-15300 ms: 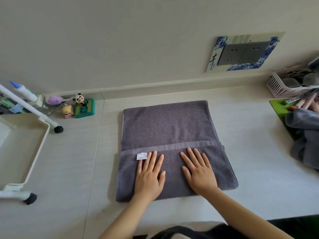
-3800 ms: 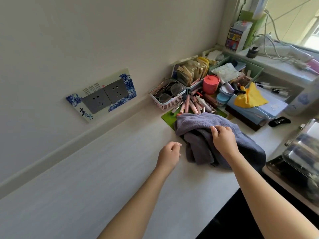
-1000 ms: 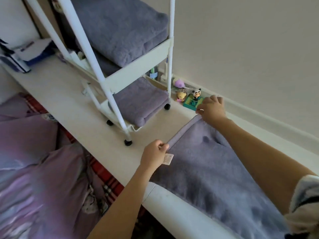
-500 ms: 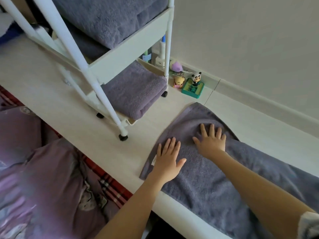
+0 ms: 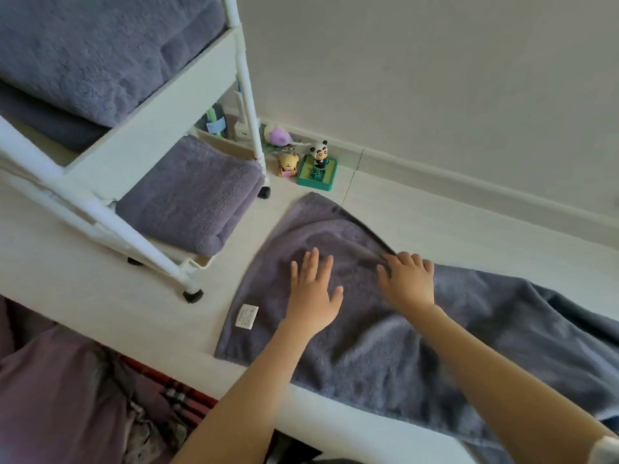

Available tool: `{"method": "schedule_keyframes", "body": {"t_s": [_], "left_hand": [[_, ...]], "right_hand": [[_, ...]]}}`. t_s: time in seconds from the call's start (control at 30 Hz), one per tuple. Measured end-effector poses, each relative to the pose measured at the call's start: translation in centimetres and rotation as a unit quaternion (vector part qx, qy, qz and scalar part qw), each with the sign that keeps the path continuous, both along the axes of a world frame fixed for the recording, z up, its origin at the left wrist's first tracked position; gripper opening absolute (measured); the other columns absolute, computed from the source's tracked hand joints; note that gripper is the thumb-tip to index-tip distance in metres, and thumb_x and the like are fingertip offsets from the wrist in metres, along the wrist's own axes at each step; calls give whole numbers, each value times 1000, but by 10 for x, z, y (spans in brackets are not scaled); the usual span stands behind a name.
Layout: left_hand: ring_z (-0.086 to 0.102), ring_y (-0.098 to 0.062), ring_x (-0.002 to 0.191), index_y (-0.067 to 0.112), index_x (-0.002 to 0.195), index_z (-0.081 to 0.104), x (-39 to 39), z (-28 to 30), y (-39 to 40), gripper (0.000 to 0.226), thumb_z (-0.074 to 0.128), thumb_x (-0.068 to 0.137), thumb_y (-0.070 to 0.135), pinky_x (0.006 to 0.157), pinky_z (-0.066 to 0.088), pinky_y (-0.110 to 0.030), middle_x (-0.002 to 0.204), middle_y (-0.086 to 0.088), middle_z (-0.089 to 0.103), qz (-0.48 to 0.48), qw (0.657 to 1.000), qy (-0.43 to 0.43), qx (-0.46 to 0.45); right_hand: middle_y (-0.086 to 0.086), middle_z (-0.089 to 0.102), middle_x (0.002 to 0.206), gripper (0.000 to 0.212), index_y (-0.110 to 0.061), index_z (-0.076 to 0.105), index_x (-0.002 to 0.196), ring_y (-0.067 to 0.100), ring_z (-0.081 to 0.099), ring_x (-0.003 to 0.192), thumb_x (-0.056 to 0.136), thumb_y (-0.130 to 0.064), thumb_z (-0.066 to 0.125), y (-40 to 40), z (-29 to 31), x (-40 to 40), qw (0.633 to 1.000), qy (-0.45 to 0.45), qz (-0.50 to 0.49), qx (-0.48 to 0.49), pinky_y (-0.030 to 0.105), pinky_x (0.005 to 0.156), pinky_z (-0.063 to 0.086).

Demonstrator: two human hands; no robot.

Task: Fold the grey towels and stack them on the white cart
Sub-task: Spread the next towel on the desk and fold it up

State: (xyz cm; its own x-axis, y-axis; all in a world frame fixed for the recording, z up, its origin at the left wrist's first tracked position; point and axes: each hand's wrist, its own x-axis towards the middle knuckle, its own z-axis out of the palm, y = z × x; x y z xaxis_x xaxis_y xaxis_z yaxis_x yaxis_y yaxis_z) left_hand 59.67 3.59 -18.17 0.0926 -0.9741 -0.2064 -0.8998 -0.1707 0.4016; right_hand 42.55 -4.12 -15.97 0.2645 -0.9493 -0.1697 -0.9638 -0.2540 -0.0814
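Both palms are down on the spread grey towel (image 5: 385, 333), and this one is clearly at the very start of its fold. The left hand (image 5: 313, 293) lies flat, fingers straight and splayed, pressing the cloth and gripping nothing; the right hand (image 5: 407, 283) sits just beside it, palm on the fabric, its fingertips bent down at a raised crease along the towel's far edge, though whether they actually pinch that ridge cannot be told from here. Now the score so far: on the white cart (image 5: 160, 105), which stands just beyond the towel's near-left end, a folded towel on the lower shelf (image 5: 191, 199) is already in place, and more folded towels on the upper shelf (image 5: 97, 51) are piled above it. So a good share looks done, while this towel has every fold left and then the lift onto the cart; how many others wait cannot be seen. The towel lies open on the white tabletop (image 5: 100, 289), its long axis running away from the cart towards the lower right, where it passes out of view. Its short end faces the cart, a white care label (image 5: 247, 315) at the near corner, the far corner reaching towards the panda figurine (image 5: 319, 155) beside the cart's rear wheel.
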Motion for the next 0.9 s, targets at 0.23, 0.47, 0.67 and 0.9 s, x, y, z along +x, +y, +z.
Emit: {"method": "schedule_keyframes", "body": {"t_s": [0.23,0.47,0.67,0.9], "left_hand": [[-5,-27,146,21,151,3,-51,-15,-27,74,5,86,55,112,-15,-43,158,-11,-6,-5,998,-22,-55],[18,-35,143,25,149,16,-60,-35,-30,66,17,92,58,113,6,-59,155,-17,19,17,991,-115,-72],[12,-31,145,26,150,16,-61,-34,-25,64,26,93,52,113,8,-59,158,-14,12,-15,986,-87,-140],[30,-27,139,15,105,63,-60,-36,-24,36,41,92,39,115,15,-53,143,-12,43,-40,973,-33,-223]], "right_hand": [[9,67,96,37,-10,55,106,28,57,99,100,-29,24,-19,-4,-48,988,-39,-151,-17,41,110,18],[5,68,85,34,-16,68,95,20,55,71,97,-38,42,-39,12,-91,965,-164,-140,148,30,69,42],[-5,61,58,21,-30,59,99,15,60,60,88,-48,56,-17,-2,-80,930,-260,-209,156,27,54,44],[-6,54,92,14,-29,60,83,19,58,89,83,-43,63,-7,-21,-61,930,-236,-254,122,30,71,44]]}}
